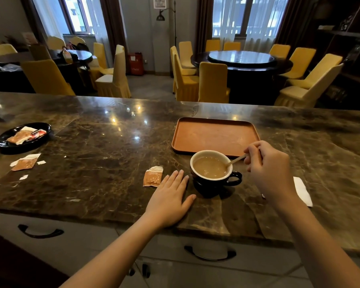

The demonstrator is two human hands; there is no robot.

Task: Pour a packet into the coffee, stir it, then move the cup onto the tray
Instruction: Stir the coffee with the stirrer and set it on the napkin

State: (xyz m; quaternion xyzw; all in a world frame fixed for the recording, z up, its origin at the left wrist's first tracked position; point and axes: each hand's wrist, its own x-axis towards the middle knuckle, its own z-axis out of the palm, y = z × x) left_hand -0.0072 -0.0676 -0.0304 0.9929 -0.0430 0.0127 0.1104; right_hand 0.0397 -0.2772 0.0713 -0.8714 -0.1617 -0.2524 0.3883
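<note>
We see 1 black cup (212, 173) of milky coffee (210, 167) standing on the marble counter (96, 146), its handle pointing to 3 o'clock. The cup sits just off the near edge of the orange tray (214, 136), which lies at 12 o'clock from it; the cup is not on the tray.

The right hand (268, 165) is at 3 o'clock from the cup, fingers pinched closed around a thin wooden stirrer (236, 160) whose tip dips into the coffee.

The left hand (170, 196) lies flat on the counter at 8 o'clock from the cup, fingers extended and gripping nothing.

1 torn packet (153, 176) lies at 9 o'clock from the cup, just beside the left fingertips. A white napkin (302, 191) lies at 3 o'clock, partly behind the right forearm. At the far 9 o'clock side, a black dish (23, 138) holds further packets, with 1 opened packet (25, 163) and paper scraps near it.
</note>
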